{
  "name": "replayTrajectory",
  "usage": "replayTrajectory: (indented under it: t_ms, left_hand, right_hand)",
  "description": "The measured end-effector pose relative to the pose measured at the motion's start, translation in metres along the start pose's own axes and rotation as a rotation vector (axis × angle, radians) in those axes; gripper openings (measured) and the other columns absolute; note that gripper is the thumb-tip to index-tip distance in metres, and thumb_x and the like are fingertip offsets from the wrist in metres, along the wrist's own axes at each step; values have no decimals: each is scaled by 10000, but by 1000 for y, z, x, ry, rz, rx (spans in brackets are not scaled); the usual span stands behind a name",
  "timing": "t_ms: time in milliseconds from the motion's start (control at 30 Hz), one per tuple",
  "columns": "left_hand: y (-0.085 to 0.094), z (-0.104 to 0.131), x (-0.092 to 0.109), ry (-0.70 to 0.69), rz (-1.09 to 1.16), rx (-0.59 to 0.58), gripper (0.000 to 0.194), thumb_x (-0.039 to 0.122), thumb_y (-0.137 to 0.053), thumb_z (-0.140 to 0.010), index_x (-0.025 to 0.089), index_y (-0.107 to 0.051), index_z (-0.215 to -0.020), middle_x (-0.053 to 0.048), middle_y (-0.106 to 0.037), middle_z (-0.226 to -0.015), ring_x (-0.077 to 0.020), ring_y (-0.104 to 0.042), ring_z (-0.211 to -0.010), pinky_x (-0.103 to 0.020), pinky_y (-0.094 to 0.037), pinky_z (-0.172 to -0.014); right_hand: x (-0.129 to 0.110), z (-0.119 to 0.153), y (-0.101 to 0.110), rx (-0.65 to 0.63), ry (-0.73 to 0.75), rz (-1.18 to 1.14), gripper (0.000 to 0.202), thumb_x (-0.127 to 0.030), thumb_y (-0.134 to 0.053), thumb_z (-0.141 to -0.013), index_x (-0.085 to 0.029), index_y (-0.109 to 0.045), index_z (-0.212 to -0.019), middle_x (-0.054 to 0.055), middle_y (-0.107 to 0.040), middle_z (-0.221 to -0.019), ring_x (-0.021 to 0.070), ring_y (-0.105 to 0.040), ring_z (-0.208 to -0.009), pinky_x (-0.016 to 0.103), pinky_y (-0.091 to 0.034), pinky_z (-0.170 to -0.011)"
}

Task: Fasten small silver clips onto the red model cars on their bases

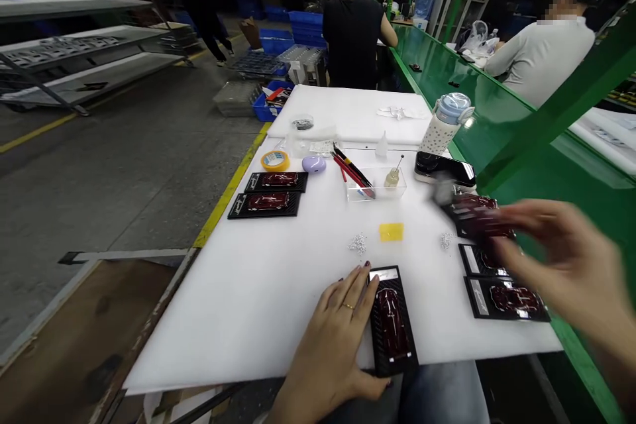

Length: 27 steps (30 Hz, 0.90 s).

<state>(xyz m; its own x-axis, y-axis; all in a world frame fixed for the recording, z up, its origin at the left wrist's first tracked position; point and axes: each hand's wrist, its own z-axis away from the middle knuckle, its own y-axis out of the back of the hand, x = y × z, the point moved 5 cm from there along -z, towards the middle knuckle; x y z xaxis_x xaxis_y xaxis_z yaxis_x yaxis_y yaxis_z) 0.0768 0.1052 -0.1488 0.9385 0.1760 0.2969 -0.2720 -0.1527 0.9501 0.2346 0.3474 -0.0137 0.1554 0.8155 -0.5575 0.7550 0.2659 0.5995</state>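
A dark red model car on a black patterned base lies at the front edge of the white table. My left hand holds this base along its left side, index fingertip near the upper corner and thumb at the lower edge; the other fingers lie stretched on the table. At the right, my right hand pinches another dark red model car, smeared by motion, above more cars. Below it, further model cars on bases, such as the nearest one, lie in a column.
Two based cars lie at left. Small silvery parts, a yellow piece, a clear tray with tweezers, tape, a phone and a bottle are on the table. A green post stands right. Other people are beyond.
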Motion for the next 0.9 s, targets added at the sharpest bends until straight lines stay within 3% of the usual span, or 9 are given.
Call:
replayTrajectory:
  t_ms: [67,167,267,333,500,633,767,833,900]
  left_hand:
    - [2,-2,0,70,77,-63,1257,669,-892,-497,158,-398,-1534,-185,-384,-1629,-383,-470,-1461,-540,-479,-1177]
    - [6,-4,2,156,202,-118,1100,583,-897,-543,183,-479,-1477,-156,-512,-1546,-378,-510,-1419,-557,-478,-1188]
    - [7,-5,3,145,238,-124,1138,605,-898,-532,203,-451,-1498,-129,-511,-1551,-370,-485,-1440,-555,-469,-1207]
    - [3,-5,1,131,239,-136,1181,627,-903,-507,212,-439,-1510,-122,-496,-1566,-377,-473,-1449,-563,-451,-1225]
    - [-12,-1,-4,109,217,-120,1301,684,-895,-493,180,-355,-1563,-172,-402,-1622,-411,-433,-1480,-593,-401,-1248]
    - [-8,2,-1,-17,66,42,1378,650,-909,-456,159,-283,-1582,-179,-285,-1673,-375,-449,-1480,-514,-474,-1193]
    - [12,2,4,-116,-27,265,1324,861,-779,-459,134,-398,-1498,-211,-499,-1545,-361,-589,-1339,-481,-580,-1033]
    - [23,4,3,-112,19,368,1130,928,-655,-564,146,-512,-1368,-191,-644,-1374,-311,-678,-1194,-413,-625,-908]
    - [31,7,-2,-54,116,453,623,763,-581,-814,180,-603,-1032,-74,-736,-963,-157,-720,-841,-240,-594,-687]
  right_hand:
    - [-72,-19,-90,-320,146,-78,251,-226,-676,-857,-245,-590,-1092,32,-746,-1006,178,-726,-907,315,-589,-774]
    - [-130,-32,-207,-651,225,-40,289,-231,-689,-816,-185,-587,-1083,52,-742,-920,204,-706,-852,316,-570,-735]
    - [-150,-34,-276,-778,238,30,284,-236,-650,-858,-147,-601,-1123,108,-754,-941,263,-705,-896,344,-541,-697]
    - [-154,-33,-292,-826,236,62,294,-251,-657,-876,-138,-612,-1144,125,-757,-986,271,-708,-890,335,-520,-664]
    - [-119,-39,-231,-854,248,84,271,-285,-596,-963,-199,-650,-1215,61,-750,-1164,185,-705,-1037,275,-528,-820]
    - [-25,-56,-137,-810,170,256,210,-190,-552,-953,-207,-755,-1000,23,-783,-1013,145,-712,-899,255,-514,-812]
    - [58,-52,-79,-732,124,515,233,-157,-561,-892,-191,-783,-830,80,-774,-877,234,-662,-836,334,-413,-699]
    - [74,-43,-72,-718,140,590,220,-187,-582,-895,-206,-789,-823,79,-774,-911,248,-639,-889,346,-358,-722]
    - [77,-36,-73,-711,173,629,221,-209,-585,-911,-228,-797,-849,66,-776,-931,238,-622,-914,354,-310,-742]
